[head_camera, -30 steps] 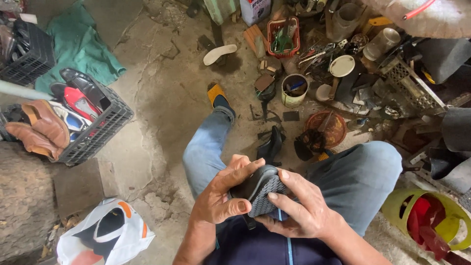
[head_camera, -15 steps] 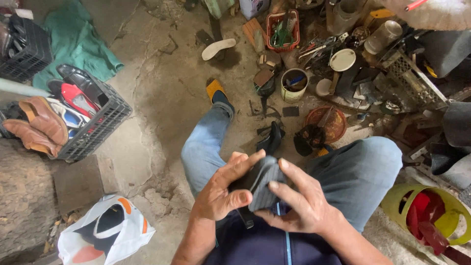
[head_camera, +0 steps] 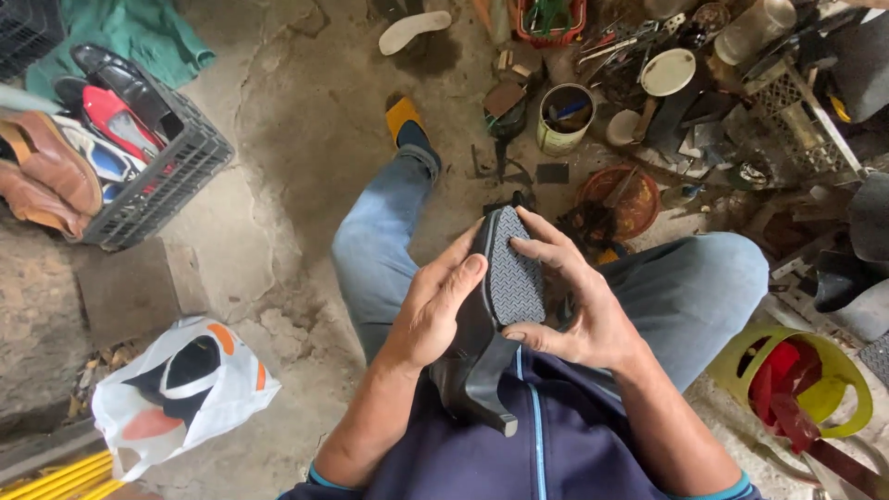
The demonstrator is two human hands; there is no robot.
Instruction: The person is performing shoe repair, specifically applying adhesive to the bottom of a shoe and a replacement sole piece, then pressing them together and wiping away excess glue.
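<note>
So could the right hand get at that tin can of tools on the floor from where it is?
Probably yes, with a forward lean. The right hand is busy bracing the black shoe, but bare floor between the knees leaves the way to the tin can free.

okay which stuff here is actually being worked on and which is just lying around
In hand: black heeled shoe, sole up, held by left hand and right hand.

Lying about: crate of shoes, white plastic bag, tin can, yellow bucket.

both hands (head_camera: 435, 310) (head_camera: 579, 301) clasped, fingers (head_camera: 546, 231) curled
</note>
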